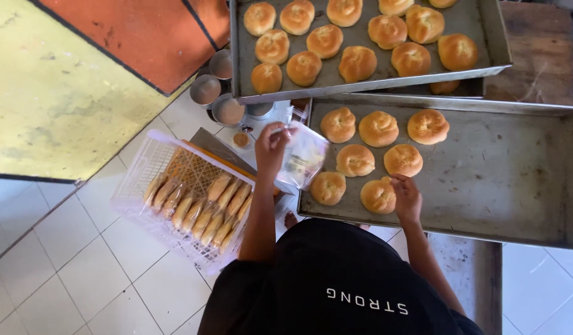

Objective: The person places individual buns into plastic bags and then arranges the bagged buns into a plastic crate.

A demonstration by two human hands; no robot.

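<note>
A view from above looks down on a person in a black top, working over a white tiled floor [81,273].

The largest thing is a wide, worn metal baking tray [503,180] in front of the person, lying level and mostly bare. Seven golden, knot-shaped buns sit in its left part. A second metal tray [373,77], set higher and overlapping the first tray's far edge, carries many more of the same buns in rows.

To the left, a white plastic crate [143,167] rests tilted on the floor, holding a row of bagged, long, pale-brown pastries [199,208] standing side by side. Beyond the crate, near the upper tray's corner, stands a cluster of small round metal tins [215,90].

The left hand [273,146] is raised between the crate and the lower tray, its grip pinched shut on the top edge of a small clear plastic bag [304,162], which hangs open just over the tray's left rim.

The right hand [407,197] reaches onto the lower tray, fingers curled down onto the nearest bun [378,195] at the tray's front-left edge. The fingertips touch it; whether the grip has closed around it cannot be told.
</note>
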